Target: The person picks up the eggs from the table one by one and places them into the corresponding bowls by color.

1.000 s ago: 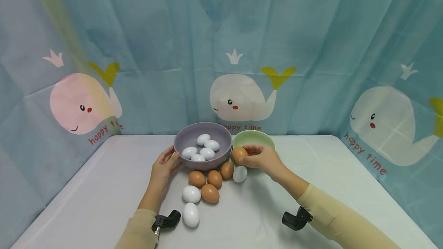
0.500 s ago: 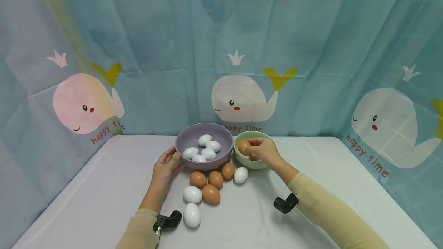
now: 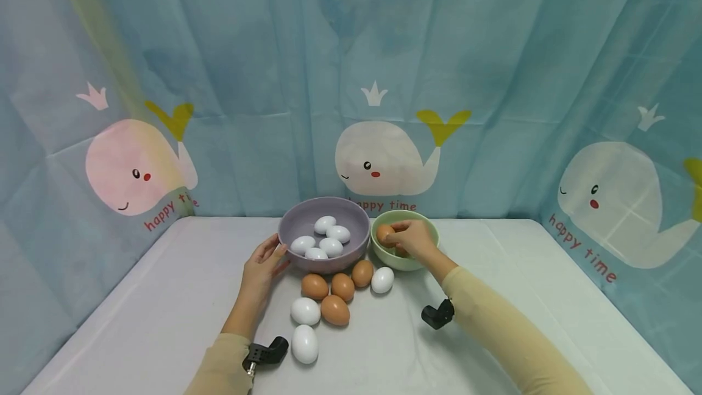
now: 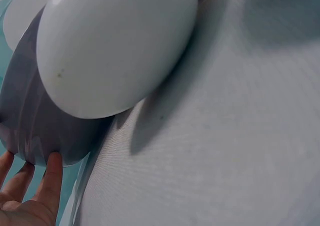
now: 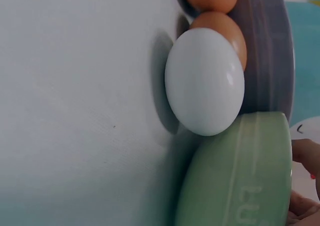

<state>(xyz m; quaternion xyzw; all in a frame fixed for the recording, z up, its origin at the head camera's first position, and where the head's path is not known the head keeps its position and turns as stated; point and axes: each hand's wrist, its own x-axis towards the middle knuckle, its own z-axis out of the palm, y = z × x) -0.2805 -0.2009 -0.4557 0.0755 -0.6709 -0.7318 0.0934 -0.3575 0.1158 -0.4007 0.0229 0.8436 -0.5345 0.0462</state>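
Brown egg (image 3: pixel 386 234), pinched, inside the outline of the green bowl (image 3: pixel 390 263)

Right hand (image 3: pixel 412 239): thumb and fingers pinching the brown egg at the bowl's left inner side. Fingertips partly hidden in the right wrist view; whether the egg touches the bowl, cannot tell.

Left hand (image 3: pixel 262 269): fingers fairly straight, resting against the left side of the purple bowl (image 3: pixel 329 266); not wrapped round it.

In the green bowl: a second brown egg (image 3: pixel 402 252), mostly covered by the right hand.

In the purple bowl, beside the green one: five white eggs (image 3: pixel 331 247).

On the table (image 3: pixel 208 303), in front of the bowls: four brown eggs (image 3: pixel 336 310) in a cluster; two white eggs (image 3: pixel 304 344) nearer the person; one single white egg (image 3: pixel 382 280) just beside the green bowl.

Handling notes, by judgement: the step in hand appears to be setting the egg down. Best lowered until the bowl takes its weight, then freed by a small spread of the fingers. Keep it clear of the second egg; a drop could knock the two together. Lift the hand straight up, away from the rim and the single egg outside, which could roll if brushed. The left hand need only steady its bowl.
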